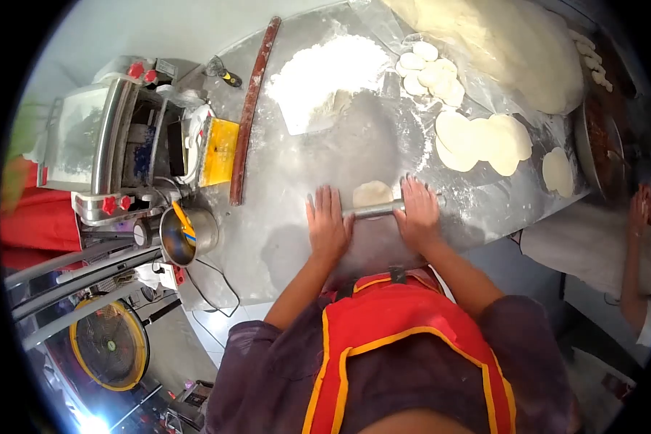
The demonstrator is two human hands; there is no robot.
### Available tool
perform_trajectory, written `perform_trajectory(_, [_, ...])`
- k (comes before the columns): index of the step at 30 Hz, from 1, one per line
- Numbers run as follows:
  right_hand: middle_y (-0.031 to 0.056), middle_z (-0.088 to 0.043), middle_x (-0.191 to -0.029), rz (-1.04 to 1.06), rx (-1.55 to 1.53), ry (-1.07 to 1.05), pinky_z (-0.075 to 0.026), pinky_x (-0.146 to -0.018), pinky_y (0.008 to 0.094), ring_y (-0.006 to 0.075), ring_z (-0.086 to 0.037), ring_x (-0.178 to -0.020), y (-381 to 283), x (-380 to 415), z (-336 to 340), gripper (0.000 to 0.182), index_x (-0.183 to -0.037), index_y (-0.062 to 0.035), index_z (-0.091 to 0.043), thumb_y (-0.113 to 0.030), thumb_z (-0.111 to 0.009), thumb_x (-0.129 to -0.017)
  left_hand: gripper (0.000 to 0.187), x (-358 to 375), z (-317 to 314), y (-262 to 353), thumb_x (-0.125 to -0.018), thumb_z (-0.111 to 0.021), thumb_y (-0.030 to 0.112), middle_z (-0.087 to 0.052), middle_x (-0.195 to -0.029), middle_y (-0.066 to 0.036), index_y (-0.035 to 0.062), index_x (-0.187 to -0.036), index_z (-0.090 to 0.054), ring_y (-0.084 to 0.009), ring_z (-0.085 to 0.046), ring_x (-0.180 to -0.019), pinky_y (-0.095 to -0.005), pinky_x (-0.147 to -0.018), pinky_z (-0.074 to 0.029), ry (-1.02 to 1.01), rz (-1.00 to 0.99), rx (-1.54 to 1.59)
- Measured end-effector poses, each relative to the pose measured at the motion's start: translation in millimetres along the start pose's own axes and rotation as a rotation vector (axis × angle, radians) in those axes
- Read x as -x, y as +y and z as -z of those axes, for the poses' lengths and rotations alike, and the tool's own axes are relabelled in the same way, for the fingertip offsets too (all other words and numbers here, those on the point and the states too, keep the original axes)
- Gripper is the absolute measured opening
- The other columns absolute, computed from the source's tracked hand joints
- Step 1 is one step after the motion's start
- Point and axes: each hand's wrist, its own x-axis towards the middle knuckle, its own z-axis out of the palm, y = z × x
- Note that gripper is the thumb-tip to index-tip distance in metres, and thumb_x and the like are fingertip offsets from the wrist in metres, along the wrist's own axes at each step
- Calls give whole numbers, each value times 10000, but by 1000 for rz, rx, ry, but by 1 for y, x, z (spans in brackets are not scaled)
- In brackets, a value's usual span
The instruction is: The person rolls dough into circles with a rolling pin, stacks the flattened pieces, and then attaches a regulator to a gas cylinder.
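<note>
A metal rolling pin (373, 210) lies crosswise on the grey table near its front edge. My left hand (328, 224) rests over its left end, fingers stretched forward and flat. Over the right part lies my right hand (418, 215), its fingers also extended and slightly apart. Between the hands, just beyond the pin, is a small flattened piece of dough (372, 193). White flour (325, 76) is heaped farther back on the table. Flat dough rounds (482, 141) overlap to the right, with smaller dough pieces (432, 72) behind them.
A large dough mass (499, 43) sits at the back right, near a pan (602, 148). A long brown stick (255, 108), yellow scraper-like piece (219, 152), metal pot (188, 235) and machine (112, 141) stand left. Another person's hands (641, 206) show at far right.
</note>
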Motion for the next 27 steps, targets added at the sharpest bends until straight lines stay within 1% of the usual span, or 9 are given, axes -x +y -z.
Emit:
perform_trajectory(6, [110, -362, -1513, -62, 244, 41, -205, -1148, 532, 247, -333, -1399, 13, -126, -14, 599, -1441, -45, -372, -348, -525, -948, 659, -119, -4, -28, -964, -448, 398, -228, -1568, -165, 7, -1475, -303, -336, -142, -1467, -586, -1154, -61, 83, 14, -150])
perform_trajectory(11, [103, -363, -1511, -64, 197, 177, -192, -1154, 530, 244, -319, -1407, 24, -194, -22, 579, -1439, -70, -377, -342, -525, -949, 649, -194, -7, -46, -980, -411, 393, -190, -1584, -150, 25, -1495, -268, -300, -69, -1487, -571, -1163, -33, 242, 5, -187])
perform_trajectory(14, [113, -376, -1500, -31, 112, 118, -200, -1153, 526, 257, -326, -1401, 19, -167, -15, 585, -1428, -67, -386, -351, -537, -940, 658, -165, -4, -40, -962, -462, 375, -244, -1563, -164, 12, -1482, -285, -316, -172, -1465, -568, -1161, -96, 217, -79, -154])
perform_trajectory(19, [194, -411, -1453, -42, -45, -172, -259, -1124, 514, 329, -364, -1366, 4, -36, -7, 625, -1401, -13, -400, -264, -611, -869, 673, -27, -2, -14, -905, -559, 345, -329, -1509, -209, -1, -1443, -348, -337, -269, -1427, -543, -1156, -177, 2, -108, 12])
perform_trajectory(21, [196, -458, -1412, 111, -109, -8, -264, -1128, 499, 333, -389, -1345, 16, 12, -24, 573, -1360, -3, -455, -227, -615, -858, 642, 5, -7, -13, -893, -587, 303, -391, -1462, -216, -8, -1416, -381, -351, -328, -1387, -513, -1138, -234, 4, -98, 91])
perform_trajectory(23, [197, -547, -1240, 222, -154, 94, -387, -1021, 485, 350, -512, -1171, 18, -1, -15, 389, -1127, -7, -583, -201, -607, -791, 591, -14, -13, -11, -877, -617, 250, -468, -1390, -217, -14, -1372, -428, -367, -400, -1324, -476, -1099, -306, -19, -81, 187])
perform_trajectory(24, [167, -560, -1202, 81, -163, -143, -374, -1021, 468, 335, -509, -1164, 16, -15, -12, 399, -1140, -17, -575, -193, -638, -788, 556, -35, -15, -12, -868, -634, 217, -514, -1341, -216, -16, -1341, -459, -375, -444, -1280, -454, -1069, -351, -42, -50, 235])
perform_trajectory(25, [136, -574, -1164, -73, -188, -368, -360, -1022, 452, 321, -506, -1157, 15, -30, -13, 413, -1154, -26, -567, -185, -668, -786, 490, -56, -19, -6, -858, -647, 177, -574, -1243, -202, -13, -1286, -503, -384, -502, -1183, -444, -999, -405, 102, -59, 291])
perform_trajectory(27, [114, -570, -1095, 144, -138, -21, -374, -971, 445, 307, -522, -1082, 24, -22, -30, 354, -1079, -38, -572, -179, -674, -770, 469, -96, -18, 3, -822, -703, 198, -602, -1133, -172, 0, -1217, -545, -368, -529, -1065, -450, -943, -420, 32, -197, 318])
